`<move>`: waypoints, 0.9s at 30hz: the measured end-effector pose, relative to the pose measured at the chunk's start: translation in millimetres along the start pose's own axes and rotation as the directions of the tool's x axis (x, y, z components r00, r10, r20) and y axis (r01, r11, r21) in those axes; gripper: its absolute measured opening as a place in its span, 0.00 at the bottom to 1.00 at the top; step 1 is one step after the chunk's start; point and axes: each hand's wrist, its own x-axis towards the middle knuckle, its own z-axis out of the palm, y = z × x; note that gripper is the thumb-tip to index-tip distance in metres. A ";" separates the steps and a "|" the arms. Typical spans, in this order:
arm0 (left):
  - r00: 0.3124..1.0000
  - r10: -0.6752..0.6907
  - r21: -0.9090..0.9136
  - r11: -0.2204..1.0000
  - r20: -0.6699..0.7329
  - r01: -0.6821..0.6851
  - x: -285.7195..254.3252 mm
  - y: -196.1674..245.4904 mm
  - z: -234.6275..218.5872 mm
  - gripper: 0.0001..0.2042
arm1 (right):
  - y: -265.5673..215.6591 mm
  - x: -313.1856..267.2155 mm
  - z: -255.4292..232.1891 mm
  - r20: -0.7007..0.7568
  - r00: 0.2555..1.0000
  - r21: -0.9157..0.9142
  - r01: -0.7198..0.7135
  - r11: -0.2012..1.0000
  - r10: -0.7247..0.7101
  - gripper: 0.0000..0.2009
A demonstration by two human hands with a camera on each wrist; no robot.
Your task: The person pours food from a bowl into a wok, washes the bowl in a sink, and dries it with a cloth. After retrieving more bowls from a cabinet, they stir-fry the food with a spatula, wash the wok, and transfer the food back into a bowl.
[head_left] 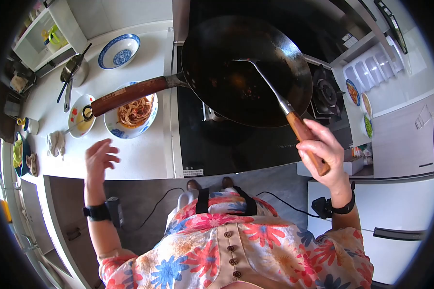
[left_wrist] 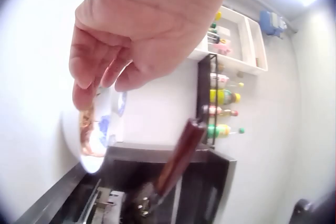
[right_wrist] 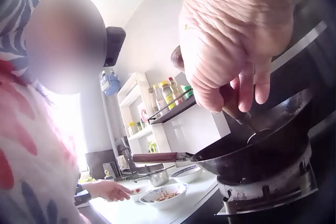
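Note:
A black wok [head_left: 226,91] sits on the stove, its wooden handle [head_left: 130,95] reaching left over the counter. The right hand [head_left: 325,151] grips the wooden handle of a metal spatula [head_left: 270,82], whose blade lies inside the wok. Dark bits and a little oil show on the wok's bottom. In the head view the left hand [head_left: 100,158] hangs over the counter's front edge with loosely bent fingers, holding nothing. It is below a blue-and-white bowl [head_left: 154,113] of sliced meat [head_left: 134,114] and an oval dish [head_left: 74,111] with yellow liquid and a spoon.
An empty patterned bowl [head_left: 119,52] and a small steel pot [head_left: 81,72] stand at the back left. A crumpled cloth [head_left: 56,143] lies on the left counter. Small dishes [head_left: 353,92] stand right of the stove's second burner [head_left: 327,92]. Bottles [left_wrist: 223,97] line a wall rack.

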 end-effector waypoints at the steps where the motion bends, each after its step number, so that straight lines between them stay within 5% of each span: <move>1: 0.995 0.083 0.023 0.996 -0.049 -0.082 2.5 2.5 -16.5 0.13 | 0.3 -4.3 3.2 0.011 1.000 0.000 -0.015 1.000 0.015 0.13; 4: 0.906 0.398 0.016 0.916 -0.148 -0.400 6.6 44.1 -26.2 0.13 | -2.3 -12.0 10.3 -0.003 0.999 -0.007 -0.035 0.999 0.035 0.14; 8: 0.899 0.419 -0.039 0.903 -0.129 -0.427 7.3 101.9 19.4 0.15 | -10.4 -17.1 16.6 0.087 0.990 0.004 -0.116 0.993 0.115 0.19; 10: 0.902 0.383 -0.066 0.923 0.198 -0.378 16.4 104.8 25.6 0.15 | -11.5 -18.6 18.8 0.123 0.984 0.004 -0.134 0.991 0.133 0.21; 14: 0.861 0.304 0.159 0.905 0.407 -0.395 9.5 103.9 20.4 0.14 | -10.6 -24.6 24.0 0.124 0.978 0.010 -0.168 0.986 0.165 0.22; 15: 0.877 0.237 0.085 0.951 0.418 -0.298 -2.8 102.7 27.1 0.16 | -10.2 -26.7 24.6 0.118 0.976 0.029 -0.188 0.982 0.184 0.22; 19: 0.760 -0.059 0.025 0.998 0.647 0.056 -38.6 89.1 60.4 0.30 | -7.9 -28.5 21.5 0.122 0.980 0.031 -0.160 0.987 0.155 0.22; 23: 0.531 -0.079 -0.132 0.928 0.844 0.349 -52.2 53.9 116.3 0.30 | 0.8 -28.2 20.2 0.140 0.984 0.071 -0.123 0.990 0.112 0.22; 25: 0.395 -0.169 -0.067 0.852 0.903 0.519 -58.9 45.9 135.9 0.33 | 4.9 -30.7 20.1 0.133 0.986 0.101 -0.118 0.988 0.104 0.22; 27: 0.410 -0.147 -0.159 0.766 0.900 0.623 -70.9 40.7 156.2 0.32 | 8.4 -33.3 18.9 0.136 0.985 0.121 -0.122 0.985 0.105 0.22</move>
